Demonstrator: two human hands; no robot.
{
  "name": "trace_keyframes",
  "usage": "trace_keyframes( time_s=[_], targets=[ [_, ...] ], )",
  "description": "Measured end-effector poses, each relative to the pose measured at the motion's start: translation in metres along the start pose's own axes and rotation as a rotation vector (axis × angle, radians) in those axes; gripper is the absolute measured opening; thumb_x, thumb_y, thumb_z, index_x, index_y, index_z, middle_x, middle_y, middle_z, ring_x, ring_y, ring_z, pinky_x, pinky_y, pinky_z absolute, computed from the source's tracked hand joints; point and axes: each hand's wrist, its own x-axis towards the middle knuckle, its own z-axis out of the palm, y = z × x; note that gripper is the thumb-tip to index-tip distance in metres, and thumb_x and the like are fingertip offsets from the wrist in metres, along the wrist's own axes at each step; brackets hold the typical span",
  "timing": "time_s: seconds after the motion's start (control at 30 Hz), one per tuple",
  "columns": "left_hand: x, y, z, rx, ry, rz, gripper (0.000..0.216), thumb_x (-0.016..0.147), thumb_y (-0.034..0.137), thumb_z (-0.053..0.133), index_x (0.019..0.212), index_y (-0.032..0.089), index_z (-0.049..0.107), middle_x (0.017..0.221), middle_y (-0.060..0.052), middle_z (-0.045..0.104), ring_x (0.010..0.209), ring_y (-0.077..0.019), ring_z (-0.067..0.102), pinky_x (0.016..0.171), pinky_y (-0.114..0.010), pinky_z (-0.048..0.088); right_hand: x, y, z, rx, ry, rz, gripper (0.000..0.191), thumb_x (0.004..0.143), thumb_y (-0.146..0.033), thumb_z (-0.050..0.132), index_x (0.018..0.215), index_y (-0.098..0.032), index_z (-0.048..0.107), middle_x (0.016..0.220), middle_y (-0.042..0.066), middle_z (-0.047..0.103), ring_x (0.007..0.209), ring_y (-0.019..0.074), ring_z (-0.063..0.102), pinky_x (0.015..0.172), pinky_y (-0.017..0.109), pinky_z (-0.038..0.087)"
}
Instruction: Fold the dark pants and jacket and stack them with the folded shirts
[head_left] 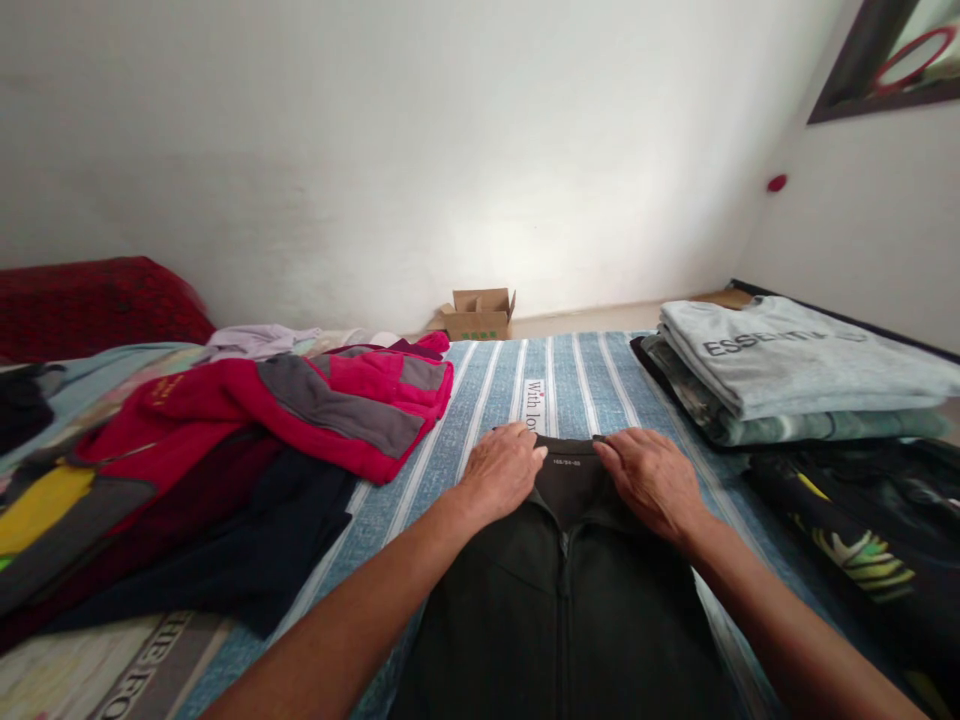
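Note:
A dark green zip jacket lies flat on a blue striped bedsheet, its neck away from me and its zip running up the middle. My left hand is on the left end of the collar, and my right hand is on the right end. Fingers of both hands grip the collar's edge. A small printed neck label shows between my hands. The jacket's lower part runs out of the picture toward me.
A crumpled red and grey jacket lies to the left over dark garments. To the right sits a folded stack of shirts, its top one grey with lettering, above a black patterned garment. A cardboard box stands by the white wall.

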Motion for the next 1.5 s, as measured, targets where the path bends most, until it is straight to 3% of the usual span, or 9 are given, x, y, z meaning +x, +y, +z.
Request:
trace_keyframes(
  time_s=[0.07, 0.17, 0.27, 0.4, 1.5],
  targets=[
    [-0.005, 0.007, 0.005, -0.016, -0.046, 0.094, 0.033, 0.093, 0.034, 0.031, 0.103, 0.016, 0.057, 0.118, -0.011, 0.056, 0.116, -0.0237, 0.047, 0.098, -0.037, 0.034, -0.008, -0.007, 0.006, 0.067, -0.007, -0.131, 0.046, 0.096, -0.044, 0.025, 0.111, -0.020, 0.061, 0.117, 0.010, 0.060, 0.113, 0.0233, 0.050, 0.096, 0.035, 0.034],
    [-0.008, 0.012, 0.023, -0.007, -0.129, 0.081, 0.042, 0.094, 0.038, 0.028, 0.123, 0.015, 0.048, 0.139, -0.014, 0.042, 0.132, -0.0264, 0.030, 0.105, -0.044, 0.025, -0.013, -0.012, 0.025, 0.084, -0.077, -0.176, 0.058, 0.093, -0.053, 0.028, 0.130, -0.015, 0.049, 0.137, 0.014, 0.045, 0.130, 0.0282, 0.033, 0.104, 0.043, 0.027],
    [-0.009, 0.010, 0.042, -0.021, -0.152, 0.026, 0.054, 0.093, 0.045, 0.025, 0.136, 0.014, 0.036, 0.148, -0.014, 0.029, 0.138, -0.0266, 0.019, 0.109, -0.046, 0.018, -0.014, -0.011, 0.042, 0.089, -0.134, -0.156, 0.069, 0.090, -0.062, 0.023, 0.136, -0.015, 0.043, 0.143, 0.015, 0.037, 0.135, 0.0295, 0.024, 0.107, 0.046, 0.021],
    [-0.013, 0.007, 0.054, -0.033, -0.093, 0.017, 0.058, 0.092, 0.050, 0.023, 0.138, 0.017, 0.034, 0.150, -0.011, 0.025, 0.139, -0.0257, 0.014, 0.110, -0.047, 0.014, -0.015, -0.010, 0.048, 0.097, -0.134, -0.139, 0.073, 0.088, -0.066, 0.019, 0.138, -0.017, 0.041, 0.145, 0.015, 0.034, 0.137, 0.0309, 0.019, 0.108, 0.046, 0.018],
    [-0.014, 0.007, 0.062, -0.098, -0.141, -0.022, 0.061, 0.089, 0.055, 0.022, 0.137, 0.019, 0.034, 0.150, -0.010, 0.025, 0.138, -0.0264, 0.017, 0.110, -0.049, 0.014, -0.017, -0.009, 0.064, -0.001, -0.138, -0.159, 0.069, 0.088, -0.064, 0.025, 0.138, -0.021, 0.041, 0.143, 0.013, 0.037, 0.135, 0.0299, 0.026, 0.107, 0.045, 0.020]
  ],
)
